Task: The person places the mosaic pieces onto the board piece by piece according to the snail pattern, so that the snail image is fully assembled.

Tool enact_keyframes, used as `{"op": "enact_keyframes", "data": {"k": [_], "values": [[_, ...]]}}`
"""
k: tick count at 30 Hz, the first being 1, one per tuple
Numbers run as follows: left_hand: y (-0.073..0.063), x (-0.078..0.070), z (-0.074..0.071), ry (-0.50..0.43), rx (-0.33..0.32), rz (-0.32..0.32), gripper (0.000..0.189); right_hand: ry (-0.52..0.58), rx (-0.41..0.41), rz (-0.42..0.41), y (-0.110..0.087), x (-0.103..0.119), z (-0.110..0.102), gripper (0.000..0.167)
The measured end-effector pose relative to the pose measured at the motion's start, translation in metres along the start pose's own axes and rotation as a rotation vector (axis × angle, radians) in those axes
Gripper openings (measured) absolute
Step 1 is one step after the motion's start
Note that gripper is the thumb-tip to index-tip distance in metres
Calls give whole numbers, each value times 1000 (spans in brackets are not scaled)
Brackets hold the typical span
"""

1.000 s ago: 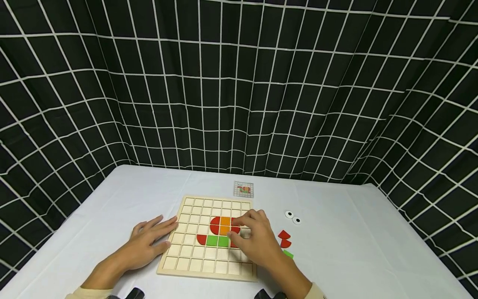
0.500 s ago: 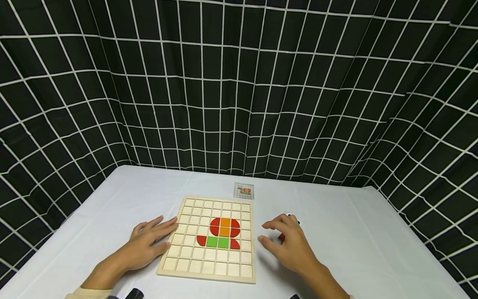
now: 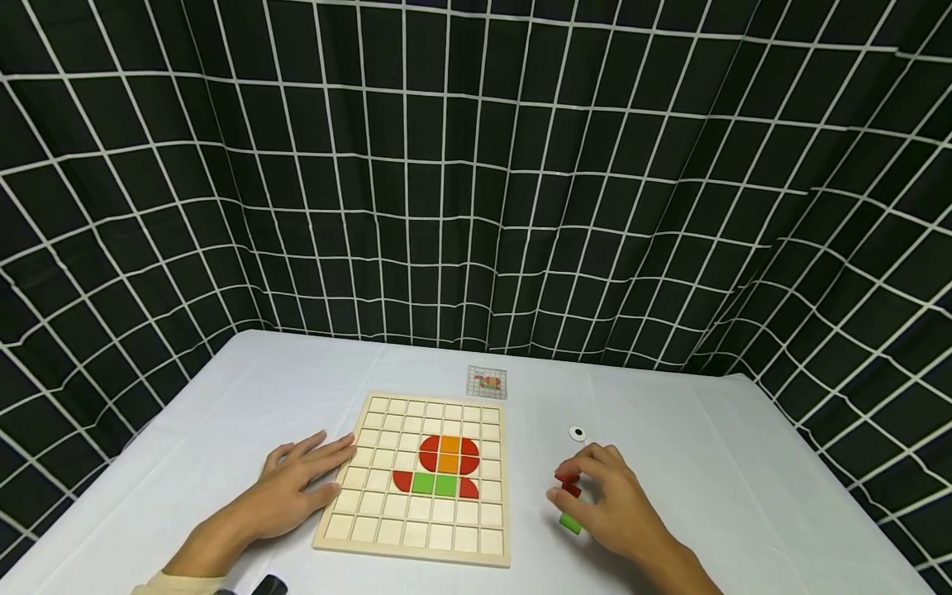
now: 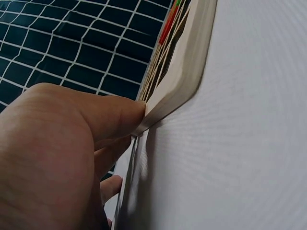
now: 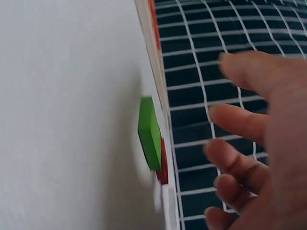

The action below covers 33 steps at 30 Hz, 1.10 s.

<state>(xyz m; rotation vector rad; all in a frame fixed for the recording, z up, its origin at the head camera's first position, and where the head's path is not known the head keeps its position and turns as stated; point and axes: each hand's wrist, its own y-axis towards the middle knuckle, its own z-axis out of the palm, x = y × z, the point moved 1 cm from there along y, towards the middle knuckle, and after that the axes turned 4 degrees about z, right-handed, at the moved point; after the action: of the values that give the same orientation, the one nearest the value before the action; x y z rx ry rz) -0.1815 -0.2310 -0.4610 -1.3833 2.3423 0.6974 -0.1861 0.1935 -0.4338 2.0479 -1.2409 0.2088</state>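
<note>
My left hand [image 3: 286,487] lies with fingers spread against the left edge of a wooden grid board [image 3: 412,545]; in the left wrist view the thumb [image 4: 117,115] touches the board's rim. The board bears red quarter-round tiles [image 3: 468,488], orange square tiles [image 3: 449,464] and green square tiles [image 3: 446,485]. My right hand [image 3: 613,504] hovers right of the board, thumb and forefinger apart over loose red pieces [image 3: 571,489] and a green piece [image 3: 570,523]. In the right wrist view its fingers hold nothing, apart from the loose green piece [image 5: 149,134].
A small picture card [image 3: 487,382] lies behind the board. One eye disc [image 3: 578,434] shows beyond my right hand, which hides much of the second. White cloth [image 3: 714,446] covers the table, and a black gridded curtain [image 3: 476,182] hangs around the back and sides.
My right hand has moved off the board to the right and lowered over the loose red pieces. Left hand and tiles on the board stay as they were.
</note>
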Motion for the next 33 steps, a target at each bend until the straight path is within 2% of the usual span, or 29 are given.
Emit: {"op": "enact_keyframes", "data": {"k": [7, 13, 18, 23, 29, 33], "values": [[0, -1, 2, -12, 23, -3, 47, -53, 41, 22, -12, -15, -1, 27], [-1, -2, 2, 17, 10, -3, 46, -88, 44, -31, -16, -22, 2, 33], [0, -2, 1, 26, 2, 3, 46, -123, 69, -44, -16, -23, 3, 36], [2, 0, 0, 45, 1, 9, 45, -76, 102, -82, -15, -22, 4, 32], [1, 2, 0, 35, -12, 26, 45, 6, 70, -192, -13, -21, 6, 33], [0, 3, 1, 18, -13, 27, 45, -19, 67, -171, -12, -22, 7, 35]]}}
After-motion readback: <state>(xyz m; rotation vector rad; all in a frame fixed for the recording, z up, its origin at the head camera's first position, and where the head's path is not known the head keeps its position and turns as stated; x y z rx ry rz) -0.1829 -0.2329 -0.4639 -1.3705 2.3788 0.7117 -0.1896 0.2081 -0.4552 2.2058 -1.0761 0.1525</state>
